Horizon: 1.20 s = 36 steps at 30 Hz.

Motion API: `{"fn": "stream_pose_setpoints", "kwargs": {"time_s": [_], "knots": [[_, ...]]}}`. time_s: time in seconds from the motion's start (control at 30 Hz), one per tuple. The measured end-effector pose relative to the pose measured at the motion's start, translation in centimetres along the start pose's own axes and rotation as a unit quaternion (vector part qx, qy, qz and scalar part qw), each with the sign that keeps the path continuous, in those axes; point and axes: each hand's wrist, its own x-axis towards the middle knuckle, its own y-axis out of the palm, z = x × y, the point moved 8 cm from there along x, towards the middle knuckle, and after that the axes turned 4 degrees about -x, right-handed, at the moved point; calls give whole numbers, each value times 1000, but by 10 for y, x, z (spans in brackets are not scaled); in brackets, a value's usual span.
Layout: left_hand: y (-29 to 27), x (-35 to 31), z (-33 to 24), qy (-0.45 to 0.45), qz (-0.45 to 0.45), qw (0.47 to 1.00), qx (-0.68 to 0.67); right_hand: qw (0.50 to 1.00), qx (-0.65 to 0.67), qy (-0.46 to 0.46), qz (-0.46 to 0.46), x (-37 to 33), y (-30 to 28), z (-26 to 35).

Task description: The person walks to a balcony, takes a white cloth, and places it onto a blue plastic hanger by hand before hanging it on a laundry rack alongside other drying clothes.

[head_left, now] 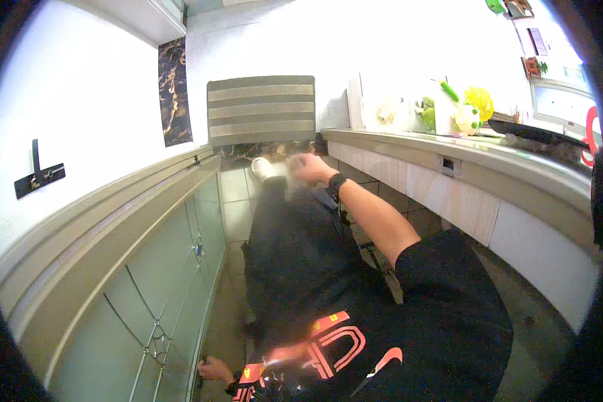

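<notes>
Black shirt (442, 301) lies right of the glass door (161, 288). Left hand (216, 369) curls at the door's near edge; right hand (311, 168), well apart, is near a white shoe (262, 167), right of the door's far end. I cannot tell either grip.

A yellow mesh basket (482, 100) and green items (428, 118) sit along the pale counter (489, 153).

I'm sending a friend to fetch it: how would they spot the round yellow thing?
Look along the counter on the right. Up and left of the long black object, just above a pale item, is the round yellow thing; no other item there is bright yellow.
</notes>
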Motion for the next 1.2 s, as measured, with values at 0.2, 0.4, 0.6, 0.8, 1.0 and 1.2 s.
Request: {"fn": "stream_pose_setpoints", "kwargs": {"time_s": [0.2, 0.4, 0.6, 0.8, 1.0, 1.2], "knots": [[72, -31, -67, -10, 299, 953, 52, 998, 40, -20, -45, 57, -74, 99], [98, -8, -208, -9, 433, 897, -89, 994, 82, -38, -64, 121, -140, 113], [117, 48, -384, -6, 554, 800, -229, 959, 257, 76, -88, 139, -219, 104], [76, 120, -721, 83, 644, 625, -433, 930, 328, 118, -118, 166, -299, 102], [-65, 51, -1053, 117, 812, 398, -410, 917, 357, -78, -160, 136, -395, 171], [-88, -82, -1147, 31, 965, 215, -146, 921, 349, -34, -169, 73, -449, 187]]}}
